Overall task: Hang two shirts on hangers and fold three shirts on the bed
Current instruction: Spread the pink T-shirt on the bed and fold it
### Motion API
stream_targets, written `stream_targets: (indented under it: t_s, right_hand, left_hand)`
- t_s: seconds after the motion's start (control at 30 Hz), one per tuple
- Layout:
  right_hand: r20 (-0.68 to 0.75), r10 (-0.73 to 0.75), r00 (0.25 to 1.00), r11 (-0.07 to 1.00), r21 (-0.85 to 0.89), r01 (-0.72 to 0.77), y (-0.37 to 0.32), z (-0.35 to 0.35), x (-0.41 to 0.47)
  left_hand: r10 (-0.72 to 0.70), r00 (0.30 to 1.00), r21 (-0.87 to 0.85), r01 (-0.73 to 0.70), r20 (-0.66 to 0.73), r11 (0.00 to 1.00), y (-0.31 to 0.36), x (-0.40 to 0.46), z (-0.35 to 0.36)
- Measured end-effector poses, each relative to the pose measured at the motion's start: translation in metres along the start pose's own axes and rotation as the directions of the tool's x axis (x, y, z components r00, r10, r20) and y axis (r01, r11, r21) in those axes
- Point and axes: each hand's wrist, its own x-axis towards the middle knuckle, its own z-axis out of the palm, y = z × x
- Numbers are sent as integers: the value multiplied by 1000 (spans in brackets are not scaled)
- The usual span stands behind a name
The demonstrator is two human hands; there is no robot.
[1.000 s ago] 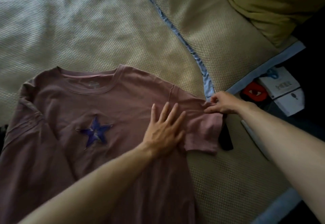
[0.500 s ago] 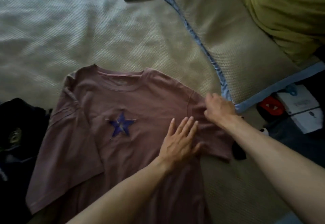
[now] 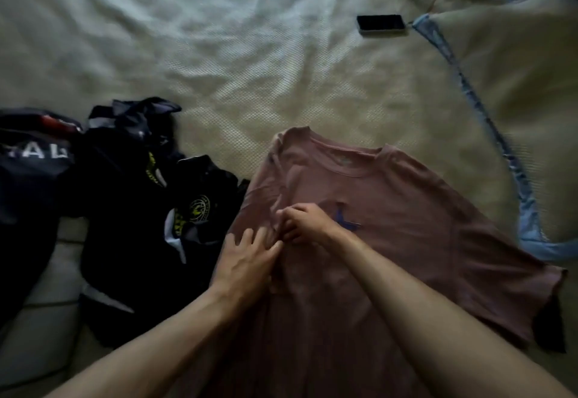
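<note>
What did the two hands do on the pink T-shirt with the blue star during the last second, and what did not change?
The right hand let go of the right sleeve and crossed to the left side of the pink T-shirt with the blue star, where it now pinches a fold of cloth. The left hand moved from the right side to the same spot and touches the cloth with straight fingers. The shirt still lies face up on the beige textured bedspread, unfolded; the black phone stays there.
</note>
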Motion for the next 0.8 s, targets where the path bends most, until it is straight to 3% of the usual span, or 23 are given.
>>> stream_targets:
  t_s: [0.1,0.17,0.23,0.37,0.43,0.53,0.6,0.67,0.8]
  right_hand:
    - [10,-36,999,999,-41,36,-22,27,7]
    - [13,-74,997,996,49,74,-42,42,13]
    - [62,-86,994,973,219,71,-67,57,20]
    - [230,-121,966,922,386,24,-105,83,29]
    - [165,-93,982,928,372,25,-106,88,28]
    - [35,-26,999,989,144,20,-86,86,18]
    - [106,48,993,998,-36,-45,-63,84,8]
    - [208,117,971,984,-156,-85,-43,83,-3]
    - [307,109,946,984,-166,-60,-20,91,-17]
  left_hand:
    - [-195,973,-241,161,-124,957,-18,-4,-15]
    - [-359,916,-556,208,-178,805,-40,-9,-30]
    - [-518,840,-750,235,-163,618,-70,-16,-43]
    - [-688,713,-831,295,-138,472,-141,-26,-41]
    - [-743,667,-848,361,-56,388,-170,-27,-25]
    - [-734,666,-870,434,134,234,-196,-32,4]
    - [-656,722,-858,463,218,225,-200,-36,19]
    - [-641,746,-865,430,179,259,-197,-40,30]
    - [-783,618,-886,317,-78,338,-199,-39,26]
